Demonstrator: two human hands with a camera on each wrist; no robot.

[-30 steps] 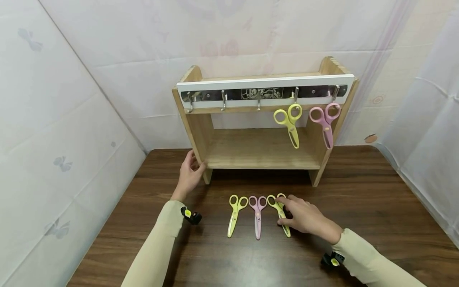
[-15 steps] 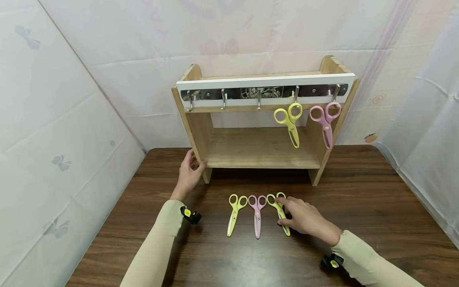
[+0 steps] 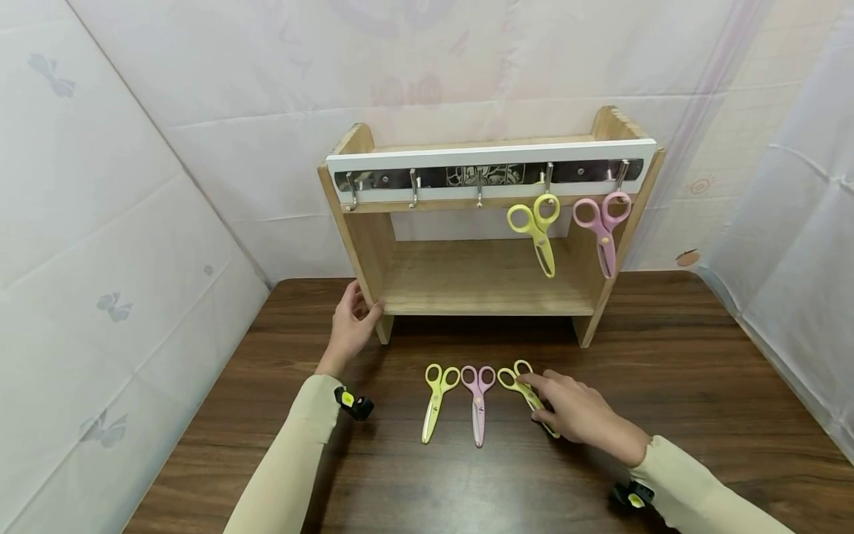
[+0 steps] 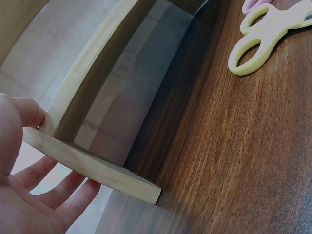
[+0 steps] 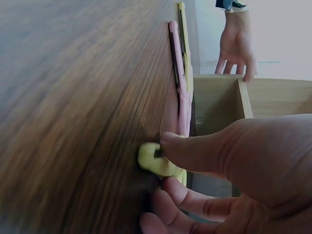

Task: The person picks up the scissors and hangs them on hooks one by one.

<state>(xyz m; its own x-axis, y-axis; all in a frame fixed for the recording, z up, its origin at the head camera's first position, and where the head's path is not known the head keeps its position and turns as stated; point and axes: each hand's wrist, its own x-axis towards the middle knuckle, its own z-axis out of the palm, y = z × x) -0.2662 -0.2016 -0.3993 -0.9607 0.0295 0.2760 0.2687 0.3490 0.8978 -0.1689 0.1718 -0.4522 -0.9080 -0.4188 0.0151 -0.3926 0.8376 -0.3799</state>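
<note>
My right hand (image 3: 579, 408) pinches yellow scissors (image 3: 529, 393) at the right end of a row on the table; in the right wrist view their yellow tip (image 5: 147, 158) shows between thumb and fingers. Beside them lie pink-purple scissors (image 3: 478, 399) and another yellow pair (image 3: 435, 400), handles pointing away from me. With the thumb in front and fingers behind, my left hand (image 3: 350, 326) grips the left side panel of a wooden shelf (image 3: 487, 289). From the shelf's two rightmost hooks hang yellow scissors (image 3: 539, 228) and pink-purple scissors (image 3: 606, 231).
A white hook rail (image 3: 400, 157) with a metal strip runs along the shelf's upper front. Its left (image 3: 351, 191), second (image 3: 413, 189) and middle hooks (image 3: 479, 189) carry nothing. Patterned white cloth (image 3: 167, 245) surrounds the dark wooden table (image 3: 467, 489).
The right hand has shifted slightly right, and the yellow scissors under it have turned, their tip swinging right. My left hand stays on the shelf panel.
</note>
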